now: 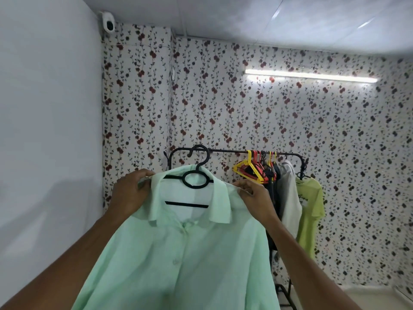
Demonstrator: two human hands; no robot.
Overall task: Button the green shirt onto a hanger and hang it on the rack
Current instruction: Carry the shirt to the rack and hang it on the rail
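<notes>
1. Pale mint-green cloth fills the lower middle of the view: the green shirt is held up in front of the person, its front placket buttoned, its collar spread open at the top.
2. The black hanger sits inside the shirt's shoulders; its hook rises above the collar and overlaps the rack's bar in the view, but whether it touches the bar cannot be told.
3. The left hand grips the shirt's left shoulder beside the collar, fingers curled round the cloth.
4. The right hand pinches the right shoulder at the collar's edge, thumb and fingers closed on the fabric.
5. The black rack stands behind against floral wallpaper.
6. On the right part of the bar hang bare yellow and red hangers, dark clothes, a white shirt and a lime-green T-shirt.
7. A lit tube light is on the wallpapered wall, and a small white camera sits in the upper left corner.
</notes>
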